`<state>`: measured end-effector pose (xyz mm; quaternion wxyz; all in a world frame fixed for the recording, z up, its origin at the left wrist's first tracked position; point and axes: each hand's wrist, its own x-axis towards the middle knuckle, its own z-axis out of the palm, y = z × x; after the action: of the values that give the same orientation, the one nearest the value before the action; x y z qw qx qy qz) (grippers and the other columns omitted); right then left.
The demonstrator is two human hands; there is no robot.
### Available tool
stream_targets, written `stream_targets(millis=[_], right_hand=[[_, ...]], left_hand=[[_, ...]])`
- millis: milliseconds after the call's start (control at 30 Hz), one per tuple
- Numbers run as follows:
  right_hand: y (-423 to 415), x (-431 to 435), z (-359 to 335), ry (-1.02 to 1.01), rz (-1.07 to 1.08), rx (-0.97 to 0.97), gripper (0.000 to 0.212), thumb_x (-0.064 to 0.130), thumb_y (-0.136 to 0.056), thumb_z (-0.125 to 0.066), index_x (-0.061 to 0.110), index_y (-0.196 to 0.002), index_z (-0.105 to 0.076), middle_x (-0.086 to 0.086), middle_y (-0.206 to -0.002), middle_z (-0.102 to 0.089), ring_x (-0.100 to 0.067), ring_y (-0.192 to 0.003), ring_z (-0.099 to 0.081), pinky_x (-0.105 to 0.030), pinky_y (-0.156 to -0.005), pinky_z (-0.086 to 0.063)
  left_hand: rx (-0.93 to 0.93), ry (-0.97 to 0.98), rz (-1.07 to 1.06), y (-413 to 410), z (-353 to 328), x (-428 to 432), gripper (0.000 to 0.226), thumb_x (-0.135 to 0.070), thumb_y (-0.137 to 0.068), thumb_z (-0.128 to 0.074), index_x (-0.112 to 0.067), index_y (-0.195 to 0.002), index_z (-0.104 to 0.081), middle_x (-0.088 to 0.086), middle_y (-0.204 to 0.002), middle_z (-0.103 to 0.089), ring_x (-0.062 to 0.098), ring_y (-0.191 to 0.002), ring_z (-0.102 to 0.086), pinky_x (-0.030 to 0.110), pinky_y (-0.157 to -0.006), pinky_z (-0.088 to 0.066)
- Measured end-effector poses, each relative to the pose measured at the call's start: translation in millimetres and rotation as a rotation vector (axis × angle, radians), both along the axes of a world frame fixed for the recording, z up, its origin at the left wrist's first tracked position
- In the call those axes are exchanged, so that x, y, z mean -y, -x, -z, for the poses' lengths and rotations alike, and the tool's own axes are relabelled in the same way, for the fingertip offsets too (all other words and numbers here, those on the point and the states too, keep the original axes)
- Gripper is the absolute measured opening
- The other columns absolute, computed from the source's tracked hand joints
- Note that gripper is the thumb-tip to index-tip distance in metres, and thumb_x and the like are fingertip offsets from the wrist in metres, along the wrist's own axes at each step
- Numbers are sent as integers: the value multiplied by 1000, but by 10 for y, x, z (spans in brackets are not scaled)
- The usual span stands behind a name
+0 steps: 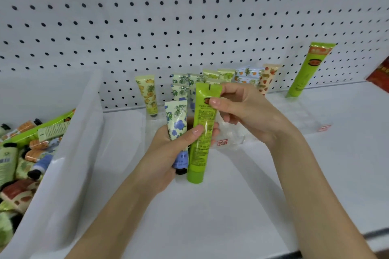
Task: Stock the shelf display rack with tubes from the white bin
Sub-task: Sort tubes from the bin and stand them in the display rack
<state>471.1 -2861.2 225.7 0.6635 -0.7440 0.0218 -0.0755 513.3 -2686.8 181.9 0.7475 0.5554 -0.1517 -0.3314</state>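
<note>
Our left grip [164,153] holds the blue tube [176,120] and green tube [204,116] while our right grip [250,115] pinches the green top, likely to draw it out.

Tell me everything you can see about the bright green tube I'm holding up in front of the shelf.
The bright green tube looks like glossy plastic, with small dark print and a matching green cap. It is nearly upright, cap down, crimped end up. The left hand grips its middle along with a blue floral tube; the right hand pinches it near the top.
</note>
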Motion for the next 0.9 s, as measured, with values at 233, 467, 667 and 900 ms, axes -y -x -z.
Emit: stream_targets(millis=[233, 467, 667, 900], right_hand=[[317, 423, -95, -288, 72, 109, 20, 29, -79, -56, 11, -86, -57, 4, -54, -54, -7, -42, -44, -17, -43, -32], [710, 941, 3, 96, 297, 40, 31, 28, -78, -72, 5, -96, -61, -5, -76, -57, -10, -48, -46, -27, -45, -37], [988, 1600, 3, 183, 295, -40, 22, 26, -89, -62, 5, -91, -63, -1, -70, -55, -8, -49, -51, -23, -47, -41], [908, 1998, 100, 90, 192, 92, 22, 15, -96, -51, 8, -112, -64, -4, -73, -51, -11, -58, -46, -22, -55, -42]], left_hand=[[20, 12, 182, 305, -65, 385, 13, -24, -79, -69, -15, -86, -76, 15, -96, -74, 24, -85, -72, 44, -89, -40], [54, -107, 40, 632, -19, 1235, 27, -32, -73, -78, -9, -82, -66, 16, -70, -49, 16, -55, -28, 24, -47, -25], [-40, -38, -29, 901, 14, 1827, 15, -27, -69, -74, -20, -82, -75, 19, -79, -41, 16, -50, -14, 19, -43, -17], [-61, 23, 15, 905, 73, 2212, 25, -25, -68, -73, -17, -92, -73, 16, -93, -74, 29, -77, -66, 27, -59, -30]])
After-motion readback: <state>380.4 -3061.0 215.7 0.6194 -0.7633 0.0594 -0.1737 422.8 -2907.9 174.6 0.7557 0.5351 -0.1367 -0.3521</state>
